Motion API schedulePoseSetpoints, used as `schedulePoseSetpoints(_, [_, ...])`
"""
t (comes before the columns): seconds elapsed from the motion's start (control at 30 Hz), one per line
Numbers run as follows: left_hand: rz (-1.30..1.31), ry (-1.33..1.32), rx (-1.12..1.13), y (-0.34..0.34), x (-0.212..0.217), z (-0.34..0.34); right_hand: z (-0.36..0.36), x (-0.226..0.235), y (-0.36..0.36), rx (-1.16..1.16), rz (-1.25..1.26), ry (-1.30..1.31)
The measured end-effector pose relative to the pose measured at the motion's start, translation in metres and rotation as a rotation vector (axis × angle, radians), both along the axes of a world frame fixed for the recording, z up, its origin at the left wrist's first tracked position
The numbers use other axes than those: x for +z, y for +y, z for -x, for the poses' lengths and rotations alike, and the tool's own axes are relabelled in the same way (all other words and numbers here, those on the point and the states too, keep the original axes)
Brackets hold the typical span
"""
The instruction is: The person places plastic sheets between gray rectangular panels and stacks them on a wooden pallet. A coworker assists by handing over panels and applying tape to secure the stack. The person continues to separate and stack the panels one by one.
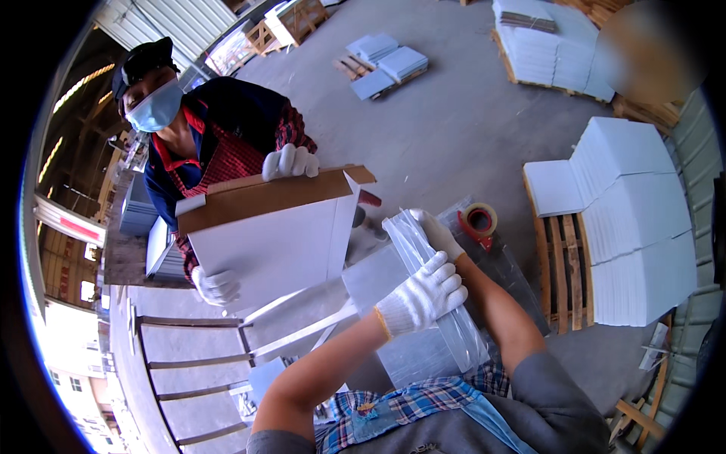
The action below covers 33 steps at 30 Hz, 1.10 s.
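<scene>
A long, narrow bundle wrapped in clear plastic [461, 342] stands tilted in front of my body. My left hand [425, 293], in a white knit glove, is closed around its middle, the fingers lying across the plastic. Farther up, my right hand [439, 233], also gloved, grips the bundle near its far end; some of its fingers are hidden. Just right of that hand, a red tape dispenser [478, 225] with a roll of tape rests on the grey work surface [408, 359]. Across from me, a co-worker's two gloved hands hold an open white carton [276, 246] with brown inner flaps.
The co-worker [219, 129] stands at the far left, close to the work surface. A slatted metal frame [197, 363] extends at the left. At the right, stacked white sheets [631, 227] sit on a wooden pallet [563, 265]. More flat stacks [389, 64] lie on the floor beyond.
</scene>
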<state>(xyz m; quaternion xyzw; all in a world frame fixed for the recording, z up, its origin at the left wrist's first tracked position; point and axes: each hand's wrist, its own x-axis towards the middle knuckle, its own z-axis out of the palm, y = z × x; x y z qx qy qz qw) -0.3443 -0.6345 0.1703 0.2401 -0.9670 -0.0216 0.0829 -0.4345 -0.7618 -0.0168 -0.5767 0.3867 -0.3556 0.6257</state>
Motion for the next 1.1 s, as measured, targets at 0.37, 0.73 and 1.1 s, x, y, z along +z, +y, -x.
schedulePoseSetpoints(0.37, [-0.031, -0.202, 0.011, 0.011, 0.007, -0.005, 0.12, 0.173, 0.242, -0.278, -0.038, 0.031])
schedulePoseSetpoints(0.73, [0.052, -0.274, 0.083, 0.018, 0.019, -0.024, 0.033, 0.191, 0.298, -0.545, 0.284, 0.994])
schedulePoseSetpoints(1.1, [0.165, -0.072, 0.04, 0.012, -0.028, -0.005, 0.048, 0.156, 0.301, -0.732, 0.357, 1.078])
